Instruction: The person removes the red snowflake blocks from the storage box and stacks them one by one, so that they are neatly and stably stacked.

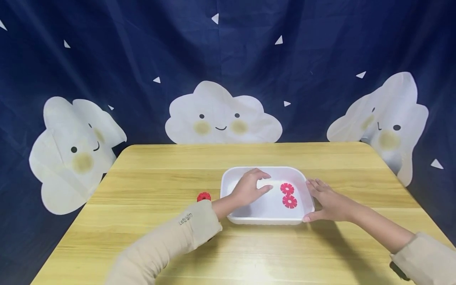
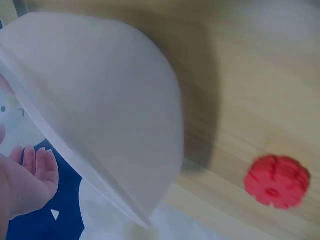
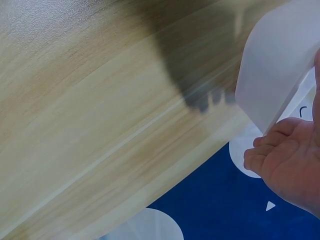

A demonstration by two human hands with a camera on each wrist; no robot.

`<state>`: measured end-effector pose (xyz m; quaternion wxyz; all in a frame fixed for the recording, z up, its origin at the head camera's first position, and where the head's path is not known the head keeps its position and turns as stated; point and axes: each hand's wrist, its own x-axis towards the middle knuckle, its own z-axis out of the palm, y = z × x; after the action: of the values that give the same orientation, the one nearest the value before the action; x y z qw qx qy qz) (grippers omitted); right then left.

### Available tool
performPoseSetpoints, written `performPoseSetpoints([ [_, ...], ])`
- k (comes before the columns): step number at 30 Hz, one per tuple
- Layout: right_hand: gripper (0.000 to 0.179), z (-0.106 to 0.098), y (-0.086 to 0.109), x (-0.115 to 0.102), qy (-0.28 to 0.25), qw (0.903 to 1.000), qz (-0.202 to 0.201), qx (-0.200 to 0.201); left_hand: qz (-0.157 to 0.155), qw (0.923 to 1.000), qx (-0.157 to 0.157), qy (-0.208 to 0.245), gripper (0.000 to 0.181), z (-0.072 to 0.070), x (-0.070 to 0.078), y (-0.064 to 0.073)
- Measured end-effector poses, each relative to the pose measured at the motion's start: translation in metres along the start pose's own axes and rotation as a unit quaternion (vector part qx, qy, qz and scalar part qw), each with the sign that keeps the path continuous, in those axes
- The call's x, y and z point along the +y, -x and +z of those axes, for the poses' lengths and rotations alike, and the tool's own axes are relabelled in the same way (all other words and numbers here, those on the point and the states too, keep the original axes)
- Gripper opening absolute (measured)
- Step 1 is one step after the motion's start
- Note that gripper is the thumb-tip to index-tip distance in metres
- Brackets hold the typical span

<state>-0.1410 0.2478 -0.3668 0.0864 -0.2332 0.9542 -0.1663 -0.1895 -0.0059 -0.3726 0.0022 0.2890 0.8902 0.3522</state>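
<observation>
A white plastic tray (image 1: 265, 221) with a raised rim stands on the table. Two red snowflake-shaped discs (image 1: 287, 189) lie one above the other in its right half. My left hand (image 1: 249, 188) reaches over the tray's left part, fingers and thumb loosely bent and apart, with nothing seen between them. On the right, my right hand (image 1: 329, 202) rests against the tray's side, its fingers extended along the rim and its thumb at the near corner. Left of the tray sits a small stack of red snowflake discs (image 2: 277, 181), partly behind the left sleeve in the head view.
The wooden table (image 1: 160, 178) extends around the tray on all sides. A dark blue curtain (image 1: 221, 47) with cloud faces and white triangles hangs behind it.
</observation>
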Motion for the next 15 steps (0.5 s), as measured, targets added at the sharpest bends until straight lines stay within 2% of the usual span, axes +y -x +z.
performPoseSetpoints([
  [5, 0.112, 0.001, 0.0, 0.0, 0.0, 1.0, 0.0, -0.003, -0.006, 0.9987, -0.045, -0.022, 0.032, 0.015, 0.004, -0.005],
  [10, 0.112, 0.001, 0.0, 0.001, 0.001, 1.0, 0.001, -0.007, 0.004, 0.993, -0.094, -0.072, 0.035, 0.028, 0.005, -0.012],
  [15, 0.112, 0.002, 0.0, 0.002, 0.001, 1.0, -0.001, -0.008, -0.01, 0.988, -0.122, -0.094, 0.035, 0.037, 0.008, -0.019],
])
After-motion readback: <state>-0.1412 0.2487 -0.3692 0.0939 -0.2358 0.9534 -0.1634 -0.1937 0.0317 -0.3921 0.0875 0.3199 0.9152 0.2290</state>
